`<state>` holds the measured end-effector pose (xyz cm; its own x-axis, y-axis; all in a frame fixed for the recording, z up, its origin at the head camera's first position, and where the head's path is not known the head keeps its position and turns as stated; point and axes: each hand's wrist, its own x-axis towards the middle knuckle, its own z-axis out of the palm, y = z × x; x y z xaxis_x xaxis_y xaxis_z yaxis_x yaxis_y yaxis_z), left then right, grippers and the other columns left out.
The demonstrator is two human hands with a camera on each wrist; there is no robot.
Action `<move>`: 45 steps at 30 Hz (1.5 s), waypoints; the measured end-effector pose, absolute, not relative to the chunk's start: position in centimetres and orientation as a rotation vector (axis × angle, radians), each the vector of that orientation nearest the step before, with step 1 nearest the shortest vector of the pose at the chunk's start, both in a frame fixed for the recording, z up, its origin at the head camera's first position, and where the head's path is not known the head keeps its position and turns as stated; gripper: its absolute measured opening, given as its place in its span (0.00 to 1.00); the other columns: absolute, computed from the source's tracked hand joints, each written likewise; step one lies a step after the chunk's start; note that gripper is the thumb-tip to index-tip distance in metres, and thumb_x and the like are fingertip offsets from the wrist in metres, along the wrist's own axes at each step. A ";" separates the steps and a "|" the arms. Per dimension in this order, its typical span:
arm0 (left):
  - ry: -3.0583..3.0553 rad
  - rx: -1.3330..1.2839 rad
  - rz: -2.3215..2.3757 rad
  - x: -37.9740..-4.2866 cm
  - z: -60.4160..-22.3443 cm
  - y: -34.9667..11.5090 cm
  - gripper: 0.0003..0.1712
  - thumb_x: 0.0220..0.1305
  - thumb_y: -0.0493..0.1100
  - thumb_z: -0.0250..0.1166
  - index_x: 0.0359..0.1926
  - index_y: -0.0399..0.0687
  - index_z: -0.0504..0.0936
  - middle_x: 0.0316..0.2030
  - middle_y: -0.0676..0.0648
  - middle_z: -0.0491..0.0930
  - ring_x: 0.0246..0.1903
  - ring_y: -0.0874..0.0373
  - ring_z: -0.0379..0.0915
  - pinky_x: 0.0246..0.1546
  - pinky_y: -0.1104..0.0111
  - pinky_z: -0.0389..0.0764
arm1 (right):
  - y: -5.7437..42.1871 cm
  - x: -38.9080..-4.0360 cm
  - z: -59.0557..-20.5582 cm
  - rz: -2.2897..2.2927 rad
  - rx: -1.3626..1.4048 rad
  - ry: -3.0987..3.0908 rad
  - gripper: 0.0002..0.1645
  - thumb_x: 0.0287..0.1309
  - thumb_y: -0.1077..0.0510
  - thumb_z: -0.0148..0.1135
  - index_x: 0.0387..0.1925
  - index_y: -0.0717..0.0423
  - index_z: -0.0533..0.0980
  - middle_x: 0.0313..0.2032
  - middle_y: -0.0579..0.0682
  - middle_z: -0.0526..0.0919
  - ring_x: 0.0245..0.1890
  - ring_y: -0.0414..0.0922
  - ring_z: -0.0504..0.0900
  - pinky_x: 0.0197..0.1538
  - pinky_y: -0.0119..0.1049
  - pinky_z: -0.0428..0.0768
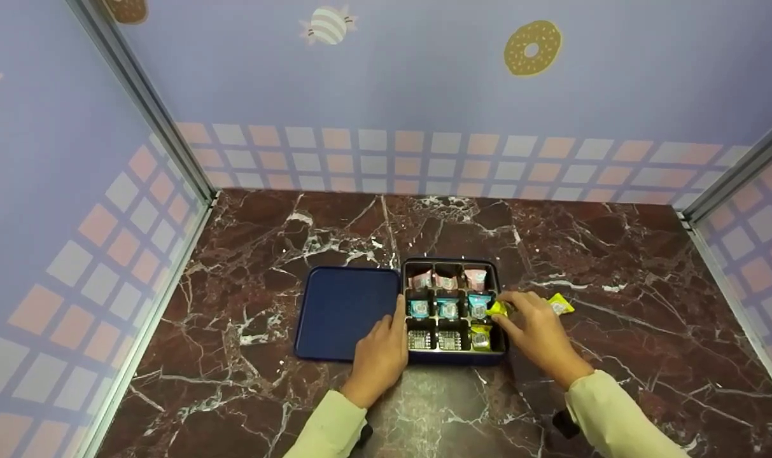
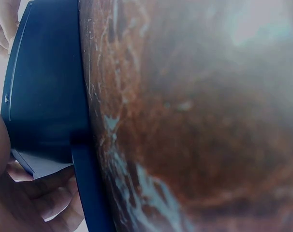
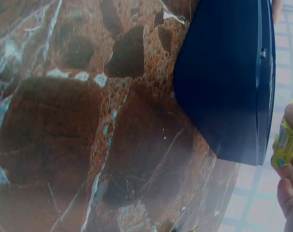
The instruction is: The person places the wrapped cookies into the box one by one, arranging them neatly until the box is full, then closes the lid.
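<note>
A dark blue box (image 1: 452, 360) with a divided insert lies open on the table. Pink wrapped candies (image 1: 475, 278) fill its far row and teal wrapped candies (image 1: 447, 308) the middle row. In the near row, a yellow-green wrapped candy (image 1: 480, 338) sits in the right compartment; the other two show a silvery ridged surface. My right hand (image 1: 538, 327) pinches a yellow wrapped candy (image 3: 286, 142) between thumb and fingers, over the box's right edge. Against the box's left side rests my left hand (image 1: 380, 353), its index finger extended along the edge.
A blue lid (image 1: 347, 312) lies flat, touching the box's left side. Another yellow wrapped candy (image 1: 559, 304) is on the marbled table (image 1: 245, 394), just beyond the right hand. Patterned panels (image 1: 386, 76) enclose the table at the back and sides.
</note>
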<state>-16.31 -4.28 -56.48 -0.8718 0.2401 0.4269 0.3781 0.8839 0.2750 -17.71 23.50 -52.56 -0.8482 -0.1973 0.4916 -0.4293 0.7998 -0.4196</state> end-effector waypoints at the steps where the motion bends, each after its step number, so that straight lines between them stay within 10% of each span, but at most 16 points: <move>1: -2.668 -0.456 -0.503 -16.3 -56.5 -4.3 0.30 0.70 0.42 0.54 0.71 0.42 0.63 0.26 0.47 0.75 0.22 0.55 0.71 0.15 0.63 0.70 | 23.4 -17.7 -52.6 0.741 0.472 -2.557 0.19 0.43 0.60 0.77 0.40 0.54 0.81 0.33 0.52 0.83 0.33 0.48 0.78 0.40 0.45 0.75; 45: -2.675 -0.448 -0.495 -16.3 -56.4 -4.3 0.30 0.71 0.43 0.53 0.71 0.43 0.62 0.27 0.47 0.76 0.23 0.54 0.73 0.16 0.62 0.73 | 20.1 -16.9 -52.9 0.889 0.559 -2.670 0.21 0.42 0.61 0.78 0.41 0.50 0.80 0.38 0.47 0.80 0.36 0.40 0.78 0.39 0.39 0.80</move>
<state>-16.26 -4.30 -56.42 -0.8760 0.2368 0.4202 0.3714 0.8870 0.2744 -16.89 20.12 -52.87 -0.8885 -0.2727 0.3690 -0.4394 0.7371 -0.5134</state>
